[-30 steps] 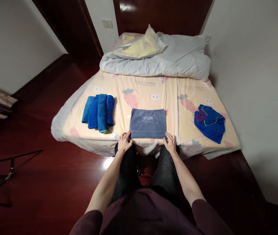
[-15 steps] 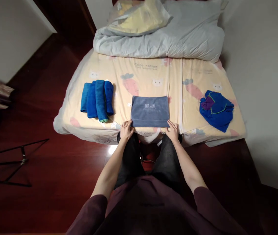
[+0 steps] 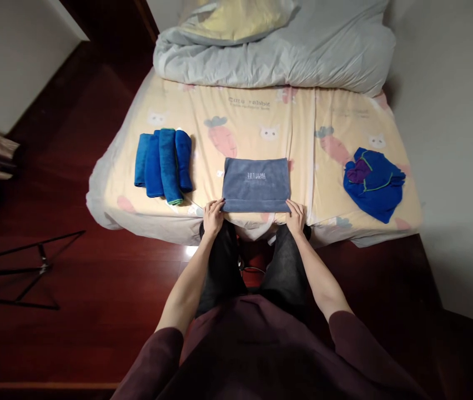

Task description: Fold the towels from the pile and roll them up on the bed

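Note:
A folded grey-blue towel (image 3: 255,183) with small white lettering lies flat near the front edge of the bed (image 3: 261,119). My left hand (image 3: 212,216) pinches its near left corner. My right hand (image 3: 296,215) grips its near right corner. Both arms reach forward over my dark trousers. To the left on the bed lie several rolled blue towels (image 3: 164,163) side by side. At the right sits a crumpled heap of blue cloths (image 3: 373,182) with a purple patch.
A grey duvet (image 3: 278,58) and a yellow pillow (image 3: 230,15) are bunched at the head of the bed. Dark red wood floor surrounds the bed. A black stand's legs (image 3: 32,272) lie on the floor at left. White walls close in on both sides.
The view has tilted down, so the bed sits higher in frame. My hands stay on the towel's near corners, and its near edge has lifted slightly.

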`<control>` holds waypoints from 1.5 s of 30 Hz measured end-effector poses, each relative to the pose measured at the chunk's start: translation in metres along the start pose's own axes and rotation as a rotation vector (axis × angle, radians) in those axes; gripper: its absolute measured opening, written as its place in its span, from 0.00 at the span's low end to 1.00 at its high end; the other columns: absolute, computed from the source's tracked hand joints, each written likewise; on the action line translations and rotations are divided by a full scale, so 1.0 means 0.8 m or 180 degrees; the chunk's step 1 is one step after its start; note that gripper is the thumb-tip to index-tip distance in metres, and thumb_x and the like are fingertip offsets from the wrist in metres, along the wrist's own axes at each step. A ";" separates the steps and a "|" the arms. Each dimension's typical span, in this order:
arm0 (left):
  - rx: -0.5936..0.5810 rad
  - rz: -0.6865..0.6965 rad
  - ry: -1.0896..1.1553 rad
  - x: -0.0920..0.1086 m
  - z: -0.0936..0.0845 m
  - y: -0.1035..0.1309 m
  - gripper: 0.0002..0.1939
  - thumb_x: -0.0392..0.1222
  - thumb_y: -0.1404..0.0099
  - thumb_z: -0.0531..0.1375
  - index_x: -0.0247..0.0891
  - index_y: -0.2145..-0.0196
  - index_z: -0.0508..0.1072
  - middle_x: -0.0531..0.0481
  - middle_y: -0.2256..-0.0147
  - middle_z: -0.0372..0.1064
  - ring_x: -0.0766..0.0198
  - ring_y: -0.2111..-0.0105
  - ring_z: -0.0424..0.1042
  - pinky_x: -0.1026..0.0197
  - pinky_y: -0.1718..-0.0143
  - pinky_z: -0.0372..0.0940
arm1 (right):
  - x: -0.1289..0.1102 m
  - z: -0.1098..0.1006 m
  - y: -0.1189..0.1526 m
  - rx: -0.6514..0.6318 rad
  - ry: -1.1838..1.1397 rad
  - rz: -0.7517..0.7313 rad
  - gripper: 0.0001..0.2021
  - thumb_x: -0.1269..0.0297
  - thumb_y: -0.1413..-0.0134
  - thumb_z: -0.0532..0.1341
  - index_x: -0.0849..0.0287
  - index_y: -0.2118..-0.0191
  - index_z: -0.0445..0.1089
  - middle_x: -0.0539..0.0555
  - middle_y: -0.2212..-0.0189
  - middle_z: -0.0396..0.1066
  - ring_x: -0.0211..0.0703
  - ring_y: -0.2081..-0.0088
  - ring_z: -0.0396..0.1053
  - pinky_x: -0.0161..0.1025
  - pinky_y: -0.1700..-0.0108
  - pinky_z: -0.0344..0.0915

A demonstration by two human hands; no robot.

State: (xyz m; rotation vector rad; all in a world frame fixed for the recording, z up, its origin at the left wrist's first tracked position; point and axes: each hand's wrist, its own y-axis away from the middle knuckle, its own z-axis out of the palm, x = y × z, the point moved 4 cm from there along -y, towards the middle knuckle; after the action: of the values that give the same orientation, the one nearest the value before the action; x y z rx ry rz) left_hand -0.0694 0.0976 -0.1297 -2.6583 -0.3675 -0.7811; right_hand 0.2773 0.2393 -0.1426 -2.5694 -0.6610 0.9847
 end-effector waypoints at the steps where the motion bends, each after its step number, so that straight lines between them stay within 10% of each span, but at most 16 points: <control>1: 0.0007 0.0004 0.0029 0.000 -0.001 0.000 0.28 0.27 0.37 0.53 0.41 0.42 0.76 0.44 0.40 0.74 0.48 0.40 0.65 0.43 0.36 0.60 | 0.001 0.000 0.000 -0.0016 -0.0058 0.0025 0.29 0.80 0.45 0.53 0.58 0.41 0.77 0.57 0.44 0.78 0.50 0.42 0.71 0.52 0.34 0.66; 14: 0.0128 -0.0264 0.0372 -0.019 0.001 0.000 0.18 0.34 0.31 0.51 0.39 0.48 0.74 0.39 0.54 0.72 0.46 0.46 0.67 0.44 0.42 0.66 | 0.016 0.002 0.006 0.0150 -0.0312 0.0687 0.15 0.62 0.32 0.56 0.57 0.47 0.75 0.62 0.51 0.76 0.52 0.50 0.74 0.48 0.43 0.72; 24: 0.0469 -0.0671 0.0772 -0.037 0.017 0.002 0.18 0.47 0.24 0.51 0.36 0.42 0.64 0.43 0.59 0.69 0.54 0.58 0.72 0.49 0.48 0.69 | 0.021 0.008 0.007 0.0284 -0.0232 0.0993 0.22 0.45 0.31 0.55 0.59 0.52 0.75 0.61 0.62 0.80 0.53 0.58 0.78 0.45 0.53 0.73; 45: 0.0359 -0.0343 0.0433 -0.028 0.008 0.003 0.15 0.42 0.28 0.54 0.38 0.51 0.78 0.42 0.62 0.75 0.52 0.61 0.71 0.50 0.53 0.68 | 0.013 0.005 0.010 0.0362 -0.0312 0.1118 0.17 0.49 0.32 0.55 0.57 0.52 0.71 0.55 0.70 0.79 0.49 0.68 0.78 0.41 0.61 0.73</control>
State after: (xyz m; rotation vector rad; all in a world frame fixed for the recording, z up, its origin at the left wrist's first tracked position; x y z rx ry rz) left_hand -0.0841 0.0950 -0.1481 -2.4818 -0.5065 -0.9393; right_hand 0.2840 0.2388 -0.1543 -2.5988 -0.1688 1.2229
